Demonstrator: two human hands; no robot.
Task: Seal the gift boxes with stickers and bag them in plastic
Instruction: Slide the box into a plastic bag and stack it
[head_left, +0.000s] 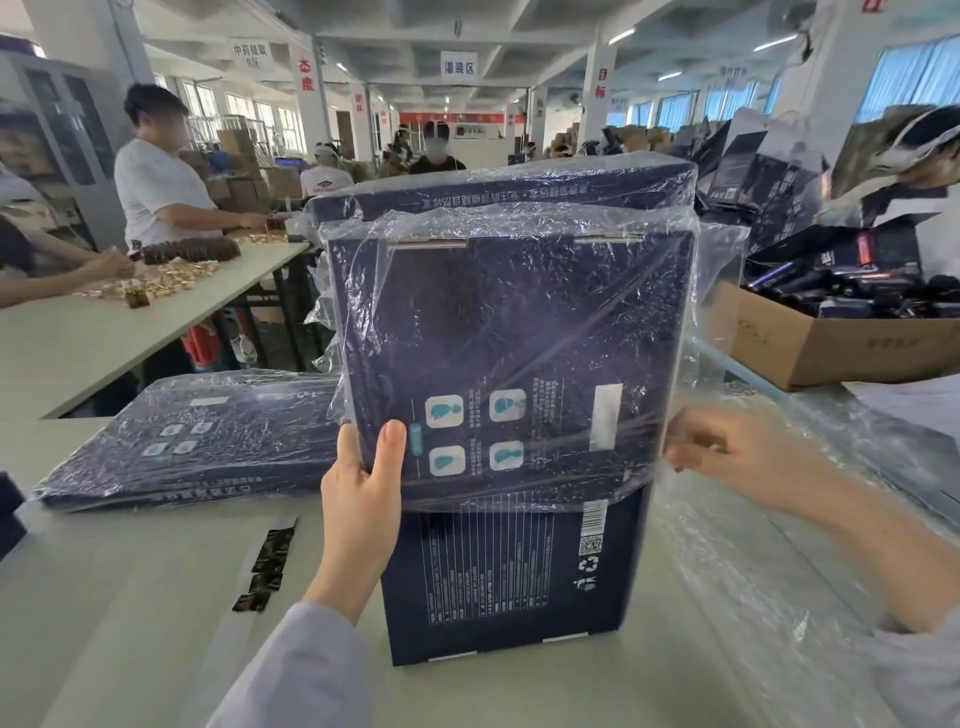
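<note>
We hold the gift box (509, 571) upright on the table (130, 623). Its plastic bag (719, 270) covers all but the lower panel. The left hand (358, 499) grips the box's left edge through the film, thumb on the face. The right hand (737, 457) pinches the bag's rim at the right edge.

The bare panel carries one barcode (594, 517), one QR code (590, 545) and one recycling mark (588, 565); the small print is unreadable.

We count three boxes:
- the held one
- a rear bagged box (519, 192) standing behind it
- a flat bagged box (192, 441) at the left

One sticker strip (265, 566) lies nearby. The overhead sign (458, 67) reads 灌装区.
</note>
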